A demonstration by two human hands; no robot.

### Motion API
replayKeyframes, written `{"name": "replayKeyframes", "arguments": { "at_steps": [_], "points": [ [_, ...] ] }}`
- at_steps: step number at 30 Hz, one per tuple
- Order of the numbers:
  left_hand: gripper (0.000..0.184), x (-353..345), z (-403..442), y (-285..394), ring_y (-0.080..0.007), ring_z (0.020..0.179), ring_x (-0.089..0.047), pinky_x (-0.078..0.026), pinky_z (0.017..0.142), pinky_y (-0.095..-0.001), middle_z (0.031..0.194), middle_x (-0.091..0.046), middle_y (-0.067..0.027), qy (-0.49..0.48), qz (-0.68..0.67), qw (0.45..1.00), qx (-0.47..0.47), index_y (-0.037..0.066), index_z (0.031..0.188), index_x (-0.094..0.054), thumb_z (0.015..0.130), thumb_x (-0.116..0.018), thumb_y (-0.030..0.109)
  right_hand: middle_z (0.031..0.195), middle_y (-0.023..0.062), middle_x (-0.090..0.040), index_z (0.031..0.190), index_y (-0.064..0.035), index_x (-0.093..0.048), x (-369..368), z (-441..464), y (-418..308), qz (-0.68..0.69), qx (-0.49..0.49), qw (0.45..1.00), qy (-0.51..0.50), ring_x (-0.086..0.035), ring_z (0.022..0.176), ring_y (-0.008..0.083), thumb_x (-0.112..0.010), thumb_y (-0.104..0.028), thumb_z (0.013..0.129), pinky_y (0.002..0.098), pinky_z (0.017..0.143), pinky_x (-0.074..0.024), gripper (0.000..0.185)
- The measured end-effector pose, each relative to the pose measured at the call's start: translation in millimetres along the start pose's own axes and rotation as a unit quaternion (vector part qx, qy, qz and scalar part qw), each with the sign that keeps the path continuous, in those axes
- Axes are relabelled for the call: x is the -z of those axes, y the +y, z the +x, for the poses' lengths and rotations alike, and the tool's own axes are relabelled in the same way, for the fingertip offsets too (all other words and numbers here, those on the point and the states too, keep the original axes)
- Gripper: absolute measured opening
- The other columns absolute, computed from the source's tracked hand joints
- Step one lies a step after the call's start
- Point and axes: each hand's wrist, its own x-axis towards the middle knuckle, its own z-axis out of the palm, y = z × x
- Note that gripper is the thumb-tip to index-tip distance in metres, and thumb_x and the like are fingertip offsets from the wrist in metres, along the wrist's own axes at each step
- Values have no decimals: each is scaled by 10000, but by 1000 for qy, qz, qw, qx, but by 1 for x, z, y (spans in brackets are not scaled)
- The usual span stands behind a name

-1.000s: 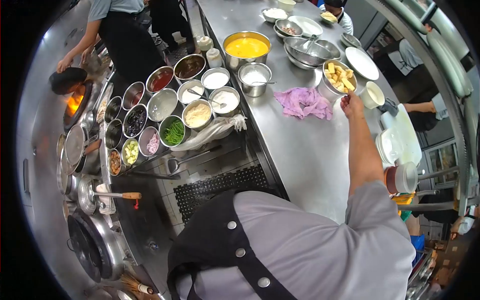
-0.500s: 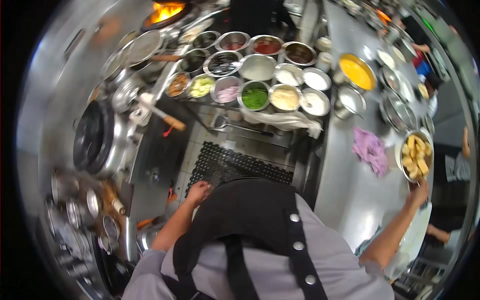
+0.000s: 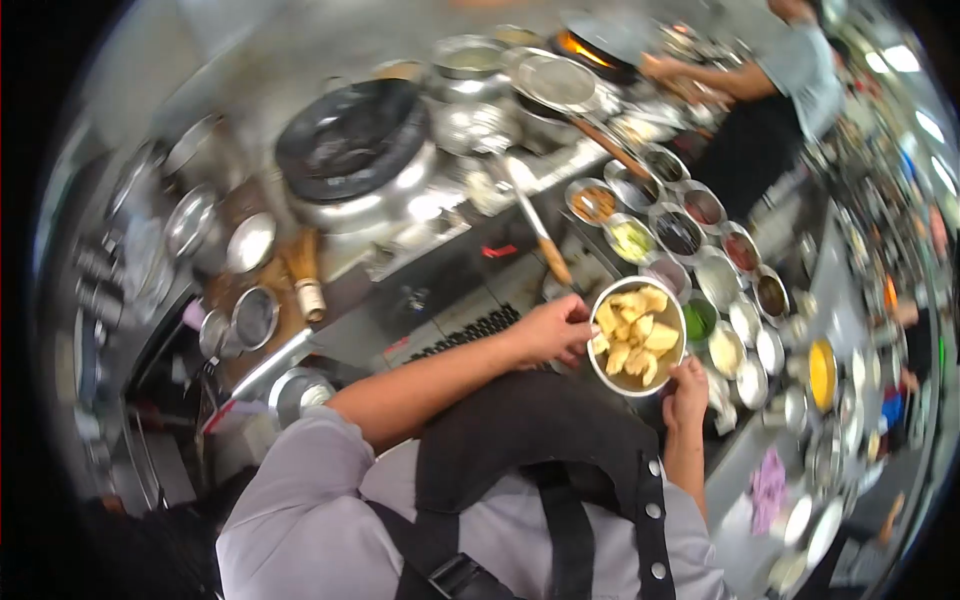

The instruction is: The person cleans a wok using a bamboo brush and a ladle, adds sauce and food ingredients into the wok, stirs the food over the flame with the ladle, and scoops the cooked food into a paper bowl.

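A round metal pot (image 3: 597, 375) of pale yellow chunks (image 3: 636, 335) is in front of my body, off the counter. My right hand (image 3: 687, 395) grips its rim at the lower right. At the pot's left side is my left hand (image 3: 556, 330), fingers curled and blurred at the rim; whether they grip it I cannot tell. Just beyond the pot are metal containers of ingredients, among them a green one (image 3: 700, 318) and one with pale green pieces (image 3: 630, 240).
A black wok (image 3: 352, 140) sits on the range at the upper left. A ladle's wooden handle (image 3: 554, 262) juts toward the pot. Another person (image 3: 770, 90) works by a flame at the upper right. A purple cloth (image 3: 768, 490) lies on the right counter.
The view has turned left toward the range. My right hand has brought the pot from the right counter to in front of my body, and my left hand has come up to its side.
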Motion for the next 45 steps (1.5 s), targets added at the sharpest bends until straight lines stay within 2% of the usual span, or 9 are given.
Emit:
{"name": "replayKeyframes", "arguments": {
  "at_steps": [15,17,20,22,31,37,40,43,45],
  "points": [
    [190,122,-70,11,-144,661,-621,-589,523,-306,806,-578,-53,353,-114,923,-102,69,851,-464,901,-647,62,908,33,-607,974,-65,-567,-202,102,4,-48,-85,943,-318,-587,737,106,-590,-136,973,200,536,-476,75],
    [190,117,-71,18,-137,638,-616,-581,513,-303,802,-580,-48,399,-162,895,-117,77,848,-458,901,-638,53,991,108,-594,1063,-14,-558,-188,154,4,-238,81,916,-311,-609,869,234,-647,-165,925,352,718,-524,223],
    [183,105,-74,28,-129,631,-616,-572,501,-293,798,-581,-40,473,-201,844,-152,80,855,-460,902,-634,48,1066,218,-566,1139,23,-537,-147,242,5,-552,397,708,-191,-584,971,426,-712,-181,847,494,899,-453,397],
    [179,93,-75,28,-120,619,-611,-567,494,-284,792,-584,-38,511,-208,818,-164,87,861,-464,902,-633,47,1079,257,-547,1161,19,-535,-133,270,7,-594,395,674,-193,-550,984,465,-738,-186,825,504,867,-458,443],
    [157,32,-60,-29,-172,681,-643,-592,485,-307,856,-583,-62,664,-294,668,-165,66,894,-496,860,-631,-7,742,62,-579,1297,-13,-496,-131,340,54,-439,79,817,-365,-538,526,130,-629,-53,809,300,474,-444,507],
    [96,19,-42,-36,-218,815,-682,-589,615,-341,946,-662,-104,627,-275,705,-183,73,920,-523,900,-576,-5,711,26,-524,1397,-75,-471,-135,318,51,-317,-78,879,-349,-470,491,90,-633,-34,818,262,422,-408,603],
    [86,31,-27,-47,-207,822,-673,-551,613,-314,998,-669,-120,596,-261,732,-202,76,940,-523,928,-543,-7,833,136,-665,1249,-6,-619,-112,353,58,-461,188,805,-323,-614,643,196,-569,-38,819,338,642,-511,434],
    [87,32,-23,-33,-185,783,-646,-526,590,-301,984,-653,-106,589,-254,748,-172,84,960,-488,943,-531,10,1144,244,-668,1194,-20,-667,-112,345,23,-497,188,763,-368,-640,1061,391,-590,-110,807,433,955,-484,405],
    [93,34,-12,-23,-167,767,-628,-512,582,-294,957,-637,-89,573,-245,765,-161,94,952,-462,954,-529,30,1109,234,-683,1207,-27,-666,-116,342,22,-506,178,769,-349,-651,1038,383,-591,-112,812,424,945,-491,411]
  ]
}}
